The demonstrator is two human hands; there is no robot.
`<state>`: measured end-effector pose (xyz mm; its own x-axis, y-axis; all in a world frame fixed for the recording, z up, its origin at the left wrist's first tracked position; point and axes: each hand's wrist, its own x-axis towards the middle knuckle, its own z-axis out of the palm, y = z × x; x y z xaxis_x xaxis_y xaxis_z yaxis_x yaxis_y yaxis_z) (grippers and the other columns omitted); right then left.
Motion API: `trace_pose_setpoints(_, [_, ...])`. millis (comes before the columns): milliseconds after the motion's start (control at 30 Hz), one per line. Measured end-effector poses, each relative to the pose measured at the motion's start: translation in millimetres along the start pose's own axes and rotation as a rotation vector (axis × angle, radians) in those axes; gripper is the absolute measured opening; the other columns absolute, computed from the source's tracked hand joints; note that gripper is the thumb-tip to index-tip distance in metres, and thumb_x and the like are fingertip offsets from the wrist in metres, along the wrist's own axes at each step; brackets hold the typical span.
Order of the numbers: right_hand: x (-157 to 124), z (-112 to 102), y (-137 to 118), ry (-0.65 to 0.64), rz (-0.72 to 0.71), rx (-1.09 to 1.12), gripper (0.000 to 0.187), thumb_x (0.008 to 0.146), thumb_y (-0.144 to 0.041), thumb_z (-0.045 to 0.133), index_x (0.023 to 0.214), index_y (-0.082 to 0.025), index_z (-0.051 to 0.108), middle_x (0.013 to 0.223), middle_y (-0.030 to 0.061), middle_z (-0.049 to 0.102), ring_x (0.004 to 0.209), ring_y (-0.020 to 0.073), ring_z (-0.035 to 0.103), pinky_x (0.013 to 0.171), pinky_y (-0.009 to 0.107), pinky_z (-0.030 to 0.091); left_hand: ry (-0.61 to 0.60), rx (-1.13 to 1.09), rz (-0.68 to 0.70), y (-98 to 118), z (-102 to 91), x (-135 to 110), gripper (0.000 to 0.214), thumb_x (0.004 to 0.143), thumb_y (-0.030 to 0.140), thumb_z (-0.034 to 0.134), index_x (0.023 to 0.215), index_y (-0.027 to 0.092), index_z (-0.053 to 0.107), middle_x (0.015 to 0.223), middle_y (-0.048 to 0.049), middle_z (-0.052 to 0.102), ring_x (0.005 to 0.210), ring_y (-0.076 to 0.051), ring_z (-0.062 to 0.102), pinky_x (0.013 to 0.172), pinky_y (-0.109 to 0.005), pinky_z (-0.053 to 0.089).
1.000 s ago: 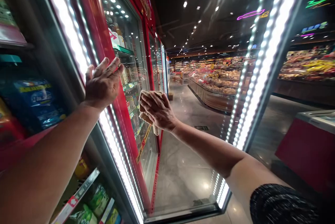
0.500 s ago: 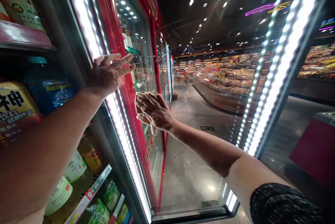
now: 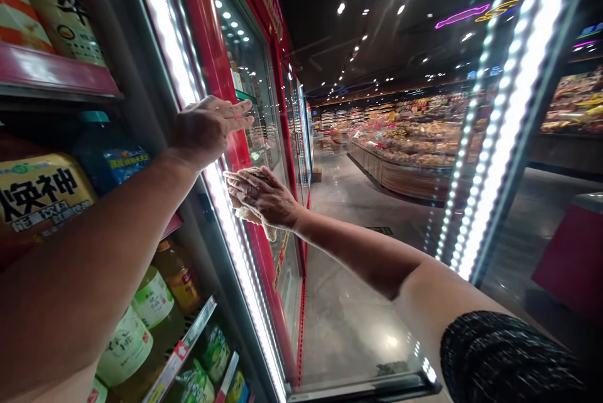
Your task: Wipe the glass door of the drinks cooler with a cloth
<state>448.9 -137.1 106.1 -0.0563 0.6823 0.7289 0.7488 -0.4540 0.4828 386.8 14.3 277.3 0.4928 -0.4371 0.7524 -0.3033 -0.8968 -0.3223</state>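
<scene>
My left hand [image 3: 207, 128] rests flat, fingers stretched out, on the red frame [image 3: 207, 45] of the cooler beside a bright LED strip [image 3: 162, 20]. Just below it my right hand [image 3: 261, 196] presses a beige cloth [image 3: 252, 213] against the same red frame, fingers spread over the cloth. The open glass door [image 3: 471, 158] of the cooler stands to my right, its lit edge running down towards the floor.
Cooler shelves at left hold bottles [image 3: 141, 315] and cartons [image 3: 42, 193]. A row of further glass-door coolers [image 3: 292, 120] runs down the aisle. Display counters with goods [image 3: 409, 152] stand across the shiny floor [image 3: 348, 302]. A red chest unit [image 3: 572, 258] sits at right.
My right hand has slid the cloth to the left and slightly down along the red frame. My left hand stays on the frame. The view has shifted, showing more of the shelves.
</scene>
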Motion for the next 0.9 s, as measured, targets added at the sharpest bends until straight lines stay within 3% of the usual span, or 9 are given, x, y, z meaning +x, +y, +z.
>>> trace_pose_setpoints(167, [36.1, 5.0, -9.1, 0.129, 0.224, -0.015, 0.054, 0.101, -0.031, 0.047, 0.155, -0.023, 0.041, 0.166, 0.0036, 0.034, 0.157, 0.0225, 0.019, 0.131, 0.053, 0.002, -0.075, 0.137, 0.056, -1.5, -8.3, 4.0, 0.056, 0.087, 0.009, 0.034, 0.129, 0.020, 0.069, 0.146, 0.0013, 0.057, 0.124, -0.019, 0.057, 0.104, -0.040, 0.049])
trace_pose_setpoints(267, [44.0, 12.4, -16.5, 0.164, 0.158, 0.041, 0.052, 0.102, -0.036, 0.047, 0.151, -0.019, 0.046, 0.163, 0.0072, 0.039, 0.156, 0.0217, 0.022, 0.132, 0.049, 0.006, -0.077, 0.137, 0.064, -0.6, -11.2, 3.5, 0.055, 0.087, 0.010, 0.035, 0.129, 0.019, 0.069, 0.145, -0.0001, 0.058, 0.123, -0.020, 0.057, 0.102, -0.040, 0.050])
trace_pose_setpoints(400, [33.5, 9.1, -7.1, 0.143, 0.035, 0.084, 0.048, 0.103, -0.031, 0.045, 0.150, -0.022, 0.048, 0.160, 0.0046, 0.044, 0.154, 0.0201, 0.030, 0.132, 0.047, 0.009, -0.100, 0.100, 0.050, 0.9, -12.9, 2.2, 0.057, 0.088, 0.008, 0.034, 0.132, 0.023, 0.067, 0.147, 0.0018, 0.057, 0.125, -0.022, 0.055, 0.102, -0.042, 0.050])
trace_pose_setpoints(600, [52.5, 2.4, 1.9, 0.209, 0.233, 0.002, 0.046, 0.100, -0.026, 0.048, 0.146, -0.021, 0.051, 0.164, 0.0053, 0.038, 0.157, 0.0246, 0.020, 0.130, 0.057, -0.003, -0.111, 0.058, 0.010, 7.9, -16.8, 2.9, 0.050, 0.091, 0.012, 0.037, 0.131, 0.017, 0.067, 0.147, -0.0009, 0.057, 0.122, -0.021, 0.055, 0.108, -0.043, 0.046])
trace_pose_setpoints(733, [55.0, 2.1, -1.0, 0.142, 0.168, 0.008, 0.043, 0.101, -0.032, 0.050, 0.143, -0.025, 0.053, 0.161, 0.0040, 0.043, 0.156, 0.0236, 0.022, 0.131, 0.057, 0.001, -0.081, 0.079, 0.004, 12.9, -14.0, -1.2, 0.048, 0.091, 0.013, 0.039, 0.132, 0.017, 0.066, 0.147, 0.0015, 0.056, 0.124, -0.019, 0.053, 0.111, -0.042, 0.045])
trace_pose_setpoints(800, [46.7, -6.3, 5.7, 0.113, 0.138, 0.001, 0.044, 0.101, -0.032, 0.051, 0.145, -0.026, 0.051, 0.160, 0.0034, 0.044, 0.156, 0.0225, 0.023, 0.131, 0.056, 0.002, -0.061, 0.086, -0.022, 14.6, -10.8, -4.4, 0.049, 0.091, 0.012, 0.039, 0.132, 0.018, 0.065, 0.148, 0.0022, 0.055, 0.129, -0.019, 0.050, 0.112, -0.043, 0.044])
trace_pose_setpoints(900, [35.0, -25.2, 20.1, 0.118, 0.202, -0.051, 0.050, 0.102, -0.034, 0.048, 0.152, -0.027, 0.044, 0.164, 0.0018, 0.037, 0.157, 0.0224, 0.020, 0.131, 0.057, 0.001, -0.042, 0.089, -0.065, 17.7, -6.7, -7.7, 0.047, 0.094, 0.014, 0.039, 0.133, 0.019, 0.064, 0.148, 0.0032, 0.055, 0.133, -0.020, 0.048, 0.111, -0.045, 0.046])
